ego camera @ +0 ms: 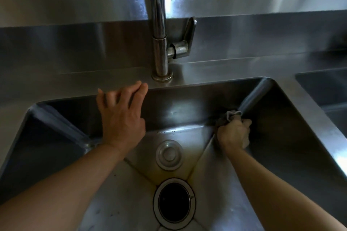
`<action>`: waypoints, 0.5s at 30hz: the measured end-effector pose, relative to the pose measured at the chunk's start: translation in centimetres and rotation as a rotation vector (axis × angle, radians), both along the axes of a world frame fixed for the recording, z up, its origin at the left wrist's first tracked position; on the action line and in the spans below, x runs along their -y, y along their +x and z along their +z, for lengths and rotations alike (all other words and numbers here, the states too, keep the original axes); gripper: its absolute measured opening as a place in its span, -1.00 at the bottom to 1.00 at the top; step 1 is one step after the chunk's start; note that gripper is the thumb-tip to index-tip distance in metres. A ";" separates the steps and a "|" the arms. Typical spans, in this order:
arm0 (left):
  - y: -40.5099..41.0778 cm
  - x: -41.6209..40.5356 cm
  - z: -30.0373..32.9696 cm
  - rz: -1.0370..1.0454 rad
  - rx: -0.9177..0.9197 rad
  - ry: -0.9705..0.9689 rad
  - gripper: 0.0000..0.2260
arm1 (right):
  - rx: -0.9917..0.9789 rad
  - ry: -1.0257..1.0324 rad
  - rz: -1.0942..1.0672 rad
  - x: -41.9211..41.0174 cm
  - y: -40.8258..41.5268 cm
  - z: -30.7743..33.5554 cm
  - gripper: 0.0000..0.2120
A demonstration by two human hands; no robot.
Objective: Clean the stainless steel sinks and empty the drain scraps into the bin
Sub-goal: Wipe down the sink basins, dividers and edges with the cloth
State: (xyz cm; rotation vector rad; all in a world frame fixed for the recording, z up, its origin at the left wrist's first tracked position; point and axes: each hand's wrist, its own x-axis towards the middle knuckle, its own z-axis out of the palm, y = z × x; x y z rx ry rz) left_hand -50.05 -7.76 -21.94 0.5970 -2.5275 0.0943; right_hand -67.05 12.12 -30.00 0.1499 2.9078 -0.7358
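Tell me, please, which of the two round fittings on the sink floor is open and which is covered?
The nearer one, the drain opening, is open: a dark hole inside a metal ring. The farther one, the round metal drain cover between the hands, is closed.

The stainless steel sink [293, 129] is deep and dull-shining, with yellowish staining round its open drain hole [174, 202]. A round metal drain plug [169, 154] lies just behind that hole. A grey cloth [228, 117] is bunched against the sink's back right corner.
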 end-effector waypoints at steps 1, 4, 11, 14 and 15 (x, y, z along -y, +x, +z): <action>0.0 -0.1 0.0 -0.002 0.006 0.002 -0.24 | -0.007 0.077 0.061 -0.6 -0.1 -0.5 -0.47; -0.1 -0.2 0.2 -0.006 0.021 0.008 -0.22 | 0.050 0.225 0.255 -1.4 0.0 -2.3 -0.53; -0.2 -0.3 0.4 0.013 0.027 0.017 -0.21 | -0.067 0.077 0.562 1.9 4.8 -3.7 -0.65; -0.2 -0.5 0.6 0.016 0.047 0.036 -0.22 | -0.049 0.033 0.679 2.9 6.2 -3.6 -0.66; -0.2 -0.6 0.8 0.015 0.061 0.048 -0.22 | 0.030 0.015 0.728 3.1 6.2 -3.3 -0.68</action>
